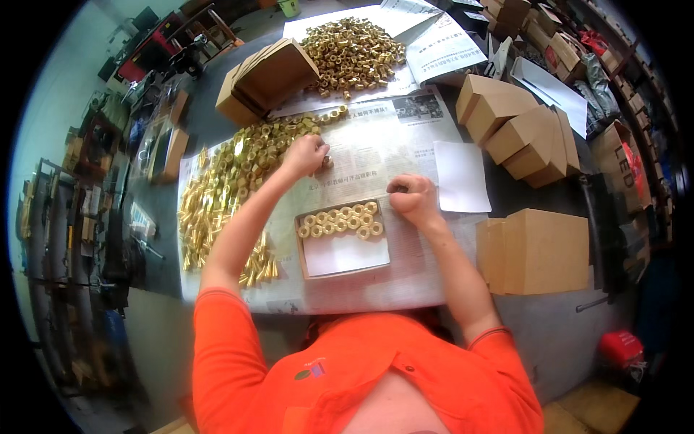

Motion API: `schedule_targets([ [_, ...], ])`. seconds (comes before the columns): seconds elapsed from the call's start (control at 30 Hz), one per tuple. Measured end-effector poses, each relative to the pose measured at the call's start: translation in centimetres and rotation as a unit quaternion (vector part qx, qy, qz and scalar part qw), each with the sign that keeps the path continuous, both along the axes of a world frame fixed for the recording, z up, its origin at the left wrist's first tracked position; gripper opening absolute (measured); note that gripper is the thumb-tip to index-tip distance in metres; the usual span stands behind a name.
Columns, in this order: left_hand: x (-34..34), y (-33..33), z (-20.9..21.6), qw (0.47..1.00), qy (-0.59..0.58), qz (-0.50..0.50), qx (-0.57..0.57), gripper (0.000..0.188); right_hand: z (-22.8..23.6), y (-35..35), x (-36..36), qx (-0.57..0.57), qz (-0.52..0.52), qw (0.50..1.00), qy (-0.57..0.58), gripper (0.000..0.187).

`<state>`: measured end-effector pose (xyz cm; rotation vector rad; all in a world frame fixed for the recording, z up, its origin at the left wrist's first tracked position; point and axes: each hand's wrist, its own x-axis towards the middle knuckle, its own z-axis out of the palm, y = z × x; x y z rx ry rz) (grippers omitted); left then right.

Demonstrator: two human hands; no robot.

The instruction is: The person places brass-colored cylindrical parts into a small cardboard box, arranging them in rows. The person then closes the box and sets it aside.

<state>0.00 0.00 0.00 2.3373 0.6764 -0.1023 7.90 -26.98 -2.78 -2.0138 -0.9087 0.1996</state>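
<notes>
My left hand (306, 154) reaches over the edge of a heap of brass nuts (264, 141), its fingers pinched at a brass nut (327, 162). To the right, my right hand (413, 197) is curled closed above the newspaper; something dark shows between its fingers, too small to name. Between my forearms lies a shallow open box (347, 272) with a white bottom. Brass nuts (337, 219) lie flat in rows along its far side, and its near part is bare. Long, slim brass pieces (206, 217) are heaped left of my left forearm.
Newspaper (361, 184) covers the table. Beyond the near heap, a tilted cardboard box (264, 79) stands beside another pile of brass nuts (354, 54). White paper (461, 177), stacked cardboard boxes (517, 130) and a closed carton (538, 252) are on the right. Shelves (79, 239) line the left.
</notes>
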Motion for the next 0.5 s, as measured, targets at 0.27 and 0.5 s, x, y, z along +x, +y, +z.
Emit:
schedule_targets([
  [0.27,-3.1,-1.9,0.3,0.955,-0.051,-0.1,0.274,0.021,-0.7,0.8,-1.3,0.046,-0.006,0.999,0.001,0.02],
  [0.5,-4.2,-2.6,2.1,0.96,-0.114,-0.108,0.232,0.015,-0.8,0.3,0.0,0.033,-0.004,0.999,-0.024,0.02],
])
